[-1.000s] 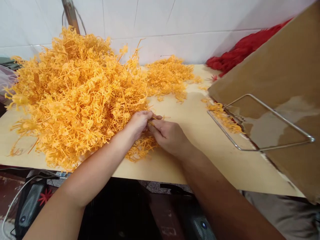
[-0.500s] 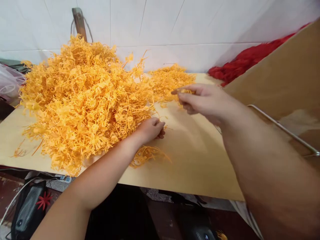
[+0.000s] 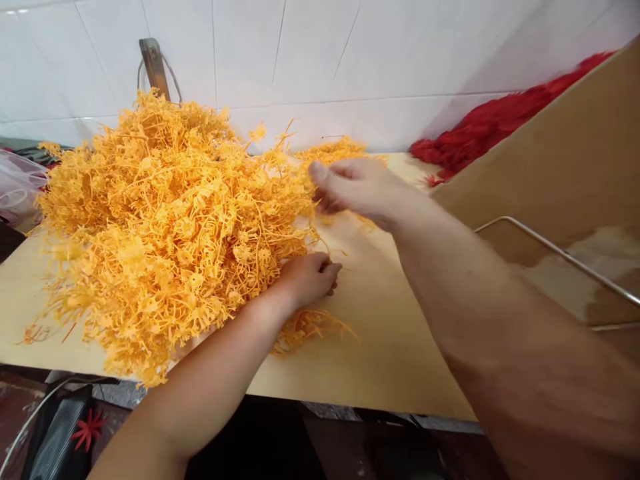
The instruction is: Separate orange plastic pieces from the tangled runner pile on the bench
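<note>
A large heap of orange artificial flower sprigs [image 3: 175, 220], with thin stems and small blossoms, covers the left of the pale tabletop [image 3: 390, 333]. At the heap's front right edge, my left hand [image 3: 313, 277] is closed with its fingers curled. Thin stems poke out around these fingers, but what is inside the fist is mostly hidden. Some loose orange strands [image 3: 313, 327] lie just below that wrist. My right hand [image 3: 355, 187], slightly blurred, is closed at the heap's right edge, thumb against the fingers; its contents cannot be made out.
Behind my right hand, a smaller orange pile [image 3: 340, 148] lies near the tiled wall [image 3: 320, 60]. Red artificial pieces [image 3: 480, 133] are heaped behind a brown cardboard panel [image 3: 560, 167] on the right. A bent metal rod [image 3: 565, 253] stands before the panel.
My right hand has moved left, from near the smaller pile to the big heap's edge; the orange bit between its fingers no longer shows. My left hand stays closed. The view has tilted up slightly.
</note>
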Available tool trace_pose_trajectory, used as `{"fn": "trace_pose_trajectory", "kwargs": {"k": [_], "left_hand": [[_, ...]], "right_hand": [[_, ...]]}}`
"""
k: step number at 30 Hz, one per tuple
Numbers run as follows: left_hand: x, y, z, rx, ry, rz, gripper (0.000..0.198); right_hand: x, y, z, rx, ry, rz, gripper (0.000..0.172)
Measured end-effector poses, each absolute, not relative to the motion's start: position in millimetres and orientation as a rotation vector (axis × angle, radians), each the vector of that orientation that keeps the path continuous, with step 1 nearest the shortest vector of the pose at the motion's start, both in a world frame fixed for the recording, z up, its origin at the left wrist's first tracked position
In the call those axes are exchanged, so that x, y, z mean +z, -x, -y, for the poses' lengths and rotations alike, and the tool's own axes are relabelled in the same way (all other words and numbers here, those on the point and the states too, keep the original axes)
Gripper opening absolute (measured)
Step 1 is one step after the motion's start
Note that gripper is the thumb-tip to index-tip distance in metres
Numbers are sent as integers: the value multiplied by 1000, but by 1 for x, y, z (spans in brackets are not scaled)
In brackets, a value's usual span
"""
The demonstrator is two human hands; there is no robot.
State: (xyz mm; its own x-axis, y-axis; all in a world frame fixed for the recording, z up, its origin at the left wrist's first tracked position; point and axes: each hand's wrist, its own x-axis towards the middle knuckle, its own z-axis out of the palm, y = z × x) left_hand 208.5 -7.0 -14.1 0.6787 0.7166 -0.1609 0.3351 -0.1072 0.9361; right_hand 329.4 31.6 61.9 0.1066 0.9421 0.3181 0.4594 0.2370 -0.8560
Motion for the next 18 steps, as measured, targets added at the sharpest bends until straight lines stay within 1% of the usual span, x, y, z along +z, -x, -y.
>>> {"fn": "trace_pose_trajectory", "kwargs": {"k": [3,5,8,10,13,16,18], "left_hand": [[-16,-209,7,431,-1667,-822,24],[-18,-209,7,439,-1618,-813,23],[-16,-207,5,429,-1548,-823,21],[-12,-203,4,399,-1495,-805,20],[-4,-195,2,386,-1392,-657,29],[1,-188,0,459,-1267,-497,42],[2,-186,0,505,-1187,-440,44]], "right_hand": [[61,-298,-2,619,1548,1676,40],[57,-294,12,675,1492,1635,39],[48,-304,28,743,1327,1339,28],[42,-312,40,740,1259,1088,26],[32,-316,58,787,1154,836,27],[23,-313,70,853,1055,755,28],[17,-309,72,879,1016,745,30]]}}
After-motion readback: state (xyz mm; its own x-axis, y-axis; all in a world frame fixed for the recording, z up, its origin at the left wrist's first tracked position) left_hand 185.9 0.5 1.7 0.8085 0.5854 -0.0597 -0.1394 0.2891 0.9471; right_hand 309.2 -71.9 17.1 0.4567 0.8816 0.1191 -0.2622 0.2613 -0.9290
